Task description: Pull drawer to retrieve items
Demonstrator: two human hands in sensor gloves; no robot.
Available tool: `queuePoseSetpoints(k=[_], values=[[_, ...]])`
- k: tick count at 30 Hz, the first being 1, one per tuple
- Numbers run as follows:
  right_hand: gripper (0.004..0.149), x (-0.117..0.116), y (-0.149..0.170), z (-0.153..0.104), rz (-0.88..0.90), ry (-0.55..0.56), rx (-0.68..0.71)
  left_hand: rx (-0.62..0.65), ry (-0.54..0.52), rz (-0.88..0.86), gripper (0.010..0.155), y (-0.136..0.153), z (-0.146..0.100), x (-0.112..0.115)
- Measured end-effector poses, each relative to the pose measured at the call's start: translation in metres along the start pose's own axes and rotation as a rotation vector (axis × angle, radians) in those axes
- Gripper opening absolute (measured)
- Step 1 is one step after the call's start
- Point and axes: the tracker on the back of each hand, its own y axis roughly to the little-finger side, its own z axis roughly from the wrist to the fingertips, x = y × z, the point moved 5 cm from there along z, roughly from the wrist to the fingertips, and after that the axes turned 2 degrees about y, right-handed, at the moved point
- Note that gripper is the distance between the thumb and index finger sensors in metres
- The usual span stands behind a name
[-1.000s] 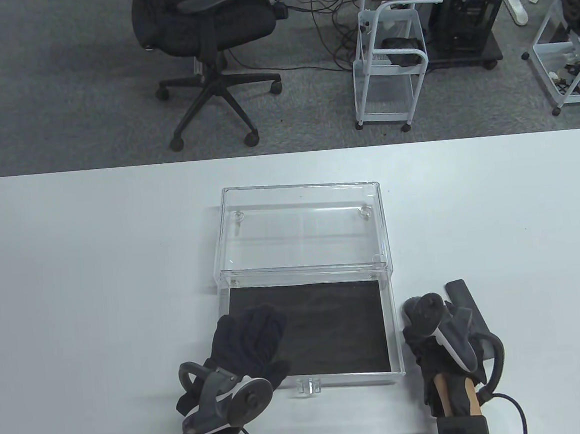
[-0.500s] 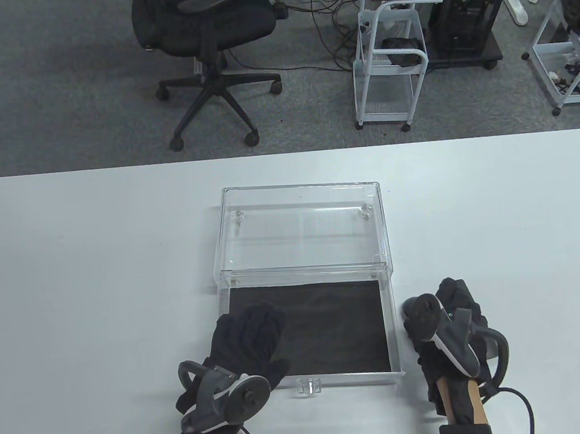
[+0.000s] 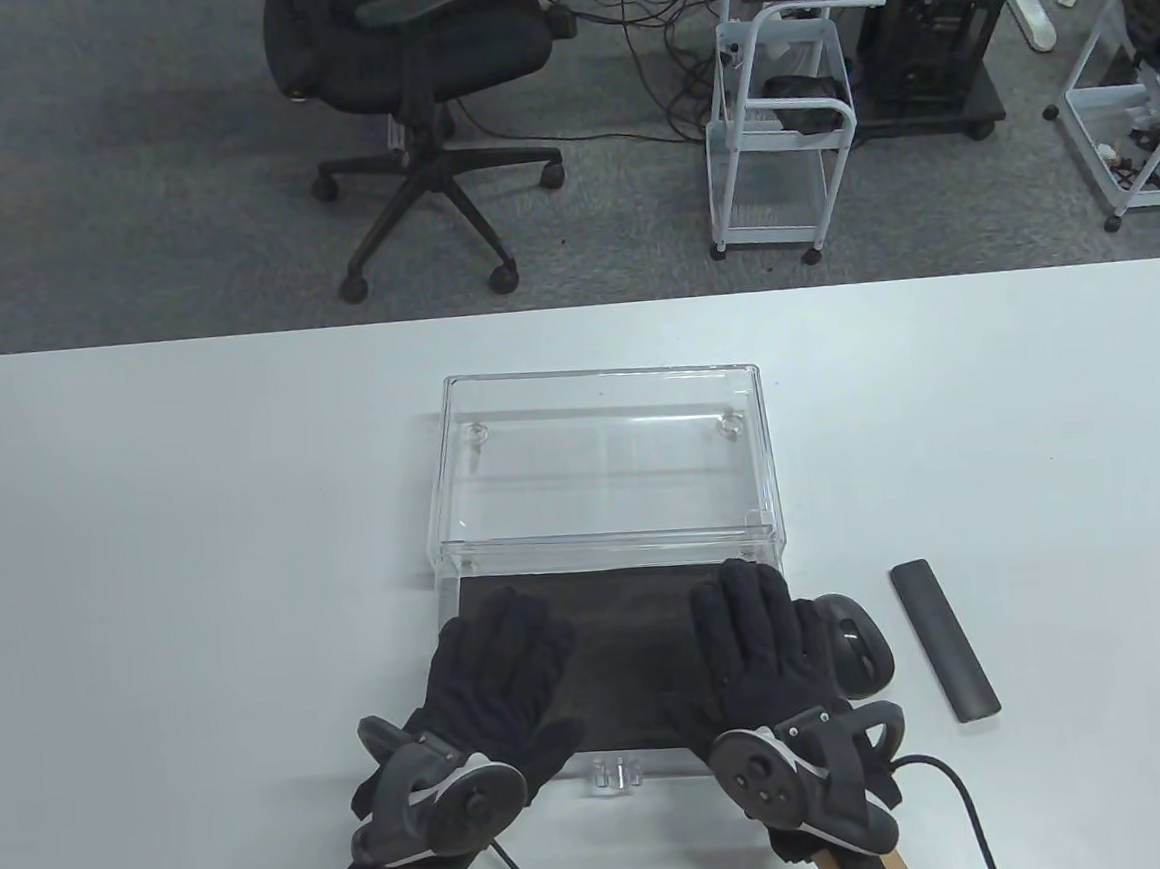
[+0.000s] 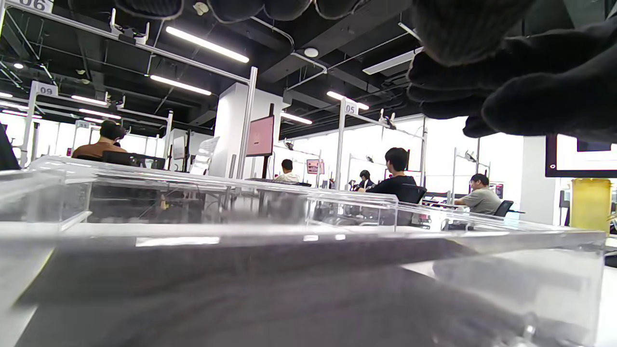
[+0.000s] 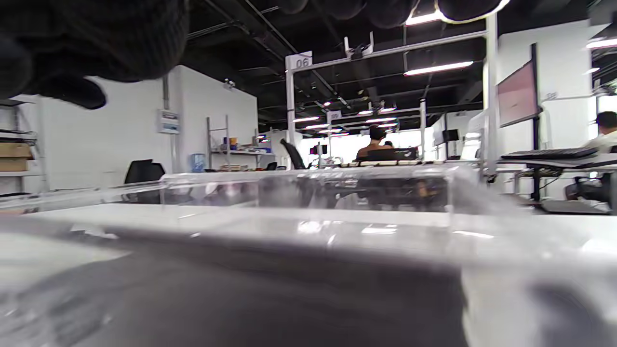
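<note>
A clear acrylic case (image 3: 602,463) stands mid-table. Its drawer (image 3: 634,611), lined in black, is pulled out toward me, with a small clear handle (image 3: 617,773) on its front wall. My left hand (image 3: 503,661) lies open and flat over the drawer's left part. My right hand (image 3: 751,632) lies open and flat over its right part. A black mouse-shaped item (image 3: 857,645) sits on the table just right of the drawer, and a flat black bar (image 3: 942,639) lies further right. Both wrist views look across the drawer's clear front wall (image 4: 308,241) (image 5: 308,226). I cannot tell what lies under the hands.
The white table (image 3: 151,589) extends to both sides. Cables trail from both wrists at the near edge. Beyond the far edge are an office chair (image 3: 410,57) and a white cart (image 3: 777,138) on the floor.
My right hand has left the black bar on the table at the right and moved left over the drawer. The mouse-shaped item now shows beside the drawer. My left hand has barely moved.
</note>
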Motion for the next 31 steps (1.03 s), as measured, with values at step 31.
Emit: queuePoseSetpoints(k=[31], values=[[0.096,-0.02,-0.004,-0.004,0.069,-0.052,0.045,-0.001,-0.011,0.009,0.087,-0.003,-0.001,0.001]])
